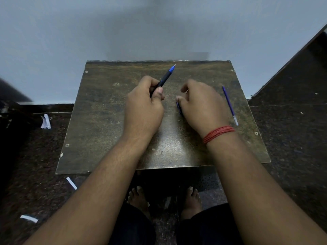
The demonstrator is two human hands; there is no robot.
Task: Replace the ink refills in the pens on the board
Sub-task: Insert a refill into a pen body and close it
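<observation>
My left hand [144,103] grips a dark pen [165,77] with a blue front end, its tip pointing up and to the right over the worn brown board [99,121]. My right hand [201,106] rests low on the board with fingers curled over a small blue part [179,107], mostly hidden beneath it; whether it grips that part I cannot tell. A thin blue ink refill [230,105] lies on the board just right of my right hand, untouched.
The board sits against a pale wall [159,29] on a dark speckled floor. White paper scraps [45,122] lie on the floor at left, another strip [71,183] near the board's front corner. My bare feet [139,197] are under the board's front edge.
</observation>
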